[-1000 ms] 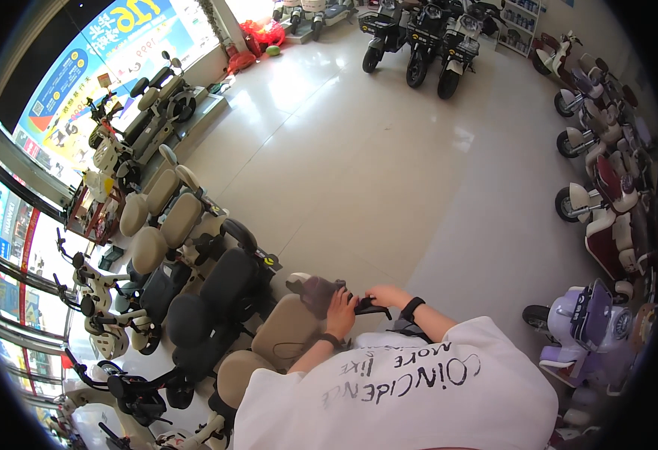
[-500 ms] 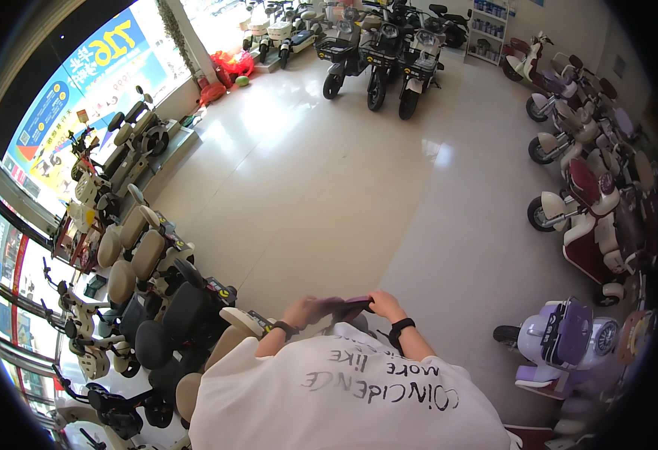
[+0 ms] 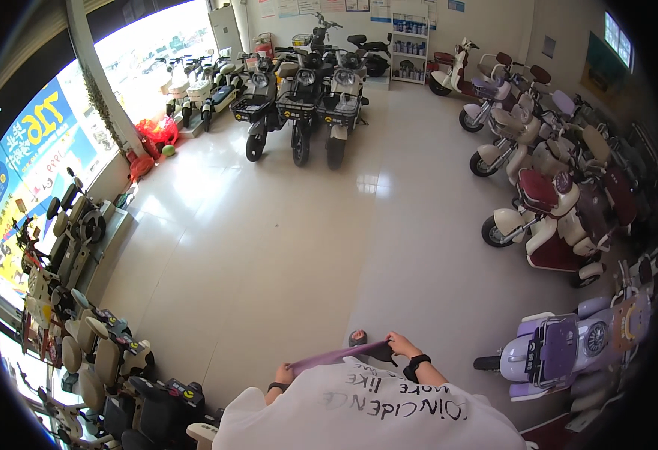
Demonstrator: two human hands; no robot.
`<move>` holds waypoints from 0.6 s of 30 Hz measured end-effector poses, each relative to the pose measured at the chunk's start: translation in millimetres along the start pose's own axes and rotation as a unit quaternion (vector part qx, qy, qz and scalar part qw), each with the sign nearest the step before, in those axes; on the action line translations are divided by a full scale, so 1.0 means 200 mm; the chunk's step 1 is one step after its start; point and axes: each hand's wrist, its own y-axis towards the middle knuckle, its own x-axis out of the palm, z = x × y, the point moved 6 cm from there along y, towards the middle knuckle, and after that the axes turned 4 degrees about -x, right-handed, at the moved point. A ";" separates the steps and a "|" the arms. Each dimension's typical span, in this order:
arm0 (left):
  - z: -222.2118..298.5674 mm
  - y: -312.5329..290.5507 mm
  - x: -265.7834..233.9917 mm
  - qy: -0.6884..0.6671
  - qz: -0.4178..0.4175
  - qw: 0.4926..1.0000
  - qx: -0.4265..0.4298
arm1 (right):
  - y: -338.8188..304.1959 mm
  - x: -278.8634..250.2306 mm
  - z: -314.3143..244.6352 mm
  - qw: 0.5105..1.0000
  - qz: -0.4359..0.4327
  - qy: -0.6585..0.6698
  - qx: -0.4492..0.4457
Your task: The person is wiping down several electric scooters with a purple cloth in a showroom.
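Observation:
A dull purple cloth (image 3: 335, 358) is stretched between my hands in front of my white shirt (image 3: 366, 412). My left hand (image 3: 283, 373) is closed on its left end, lower in view. On the other side my right hand (image 3: 402, 345) pinches the right end, where a darker flap hangs down. Both wrists carry a black band. Just beyond the cloth, one foot (image 3: 357, 338) shows on the pale floor.
Parked scooters (image 3: 301, 105) face me across the shiny floor (image 3: 246, 247). More scooters line the left, by the windows. On the right stand a purple-and-white scooter (image 3: 554, 349) and a cream-and-red three-wheeler (image 3: 543, 202). A shelf (image 3: 409, 46) stands at the back.
My hands have moved apart, and the cloth, bunched before, is now pulled out long between them. The view has swung right, and my foot has come into sight.

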 end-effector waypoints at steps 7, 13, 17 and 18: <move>1.20 0.34 0.07 -0.115 -0.050 0.982 0.142 | 0.28 -0.70 -0.21 0.973 0.191 0.042 -0.120; 2.05 0.24 0.13 -0.173 -0.130 0.920 0.326 | 0.26 -1.02 -0.54 0.958 0.249 -0.014 -0.140; 2.17 0.16 0.29 -0.108 -0.180 0.915 0.343 | 0.31 -1.08 -0.44 0.975 0.201 -0.062 -0.069; 2.13 0.19 0.36 -0.092 -0.226 0.917 0.316 | 0.34 -1.08 -0.38 0.983 0.173 -0.049 -0.047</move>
